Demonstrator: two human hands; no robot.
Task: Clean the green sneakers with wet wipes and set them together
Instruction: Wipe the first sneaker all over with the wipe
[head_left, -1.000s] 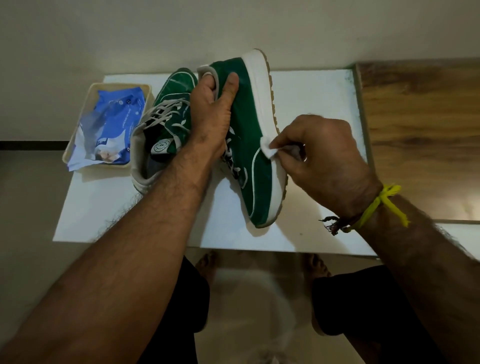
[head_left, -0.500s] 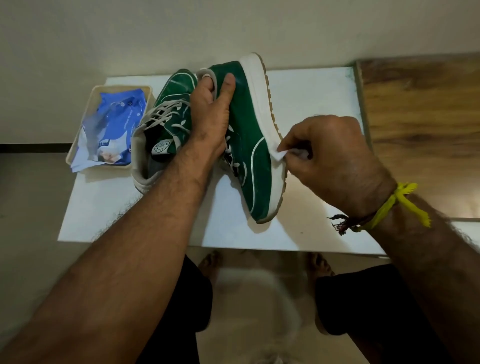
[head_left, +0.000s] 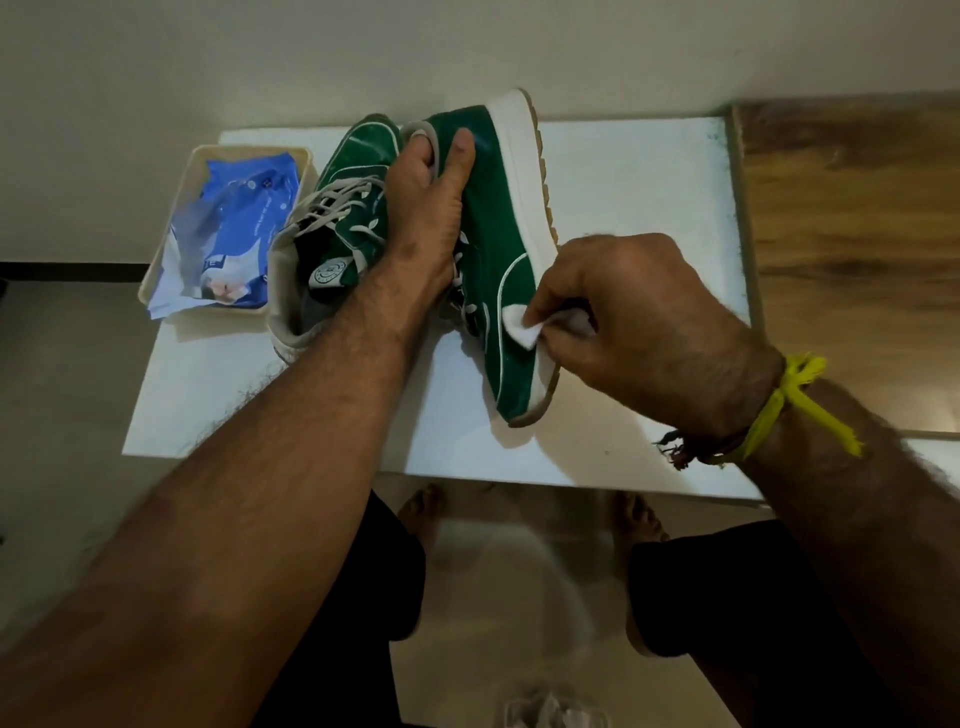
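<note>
Sneaker (head_left: 498, 249) tilted on edge mid-tabletop (head_left: 623, 171); left hand (head_left: 426, 208) clamps its heel, right hand (head_left: 639, 322) pinches wipe (head_left: 522, 327) against it.

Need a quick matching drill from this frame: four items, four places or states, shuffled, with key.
Items:
1. wet wipe
2. tilted sneaker
3. second sneaker
4. blue wipes pack

States:
A. lying in the beige tray
B. pinched in the right hand
C. resting on the white table, untouched
D. gripped at the heel by the left hand

Pairs: 1-B, 2-D, 3-C, 4-A
</note>
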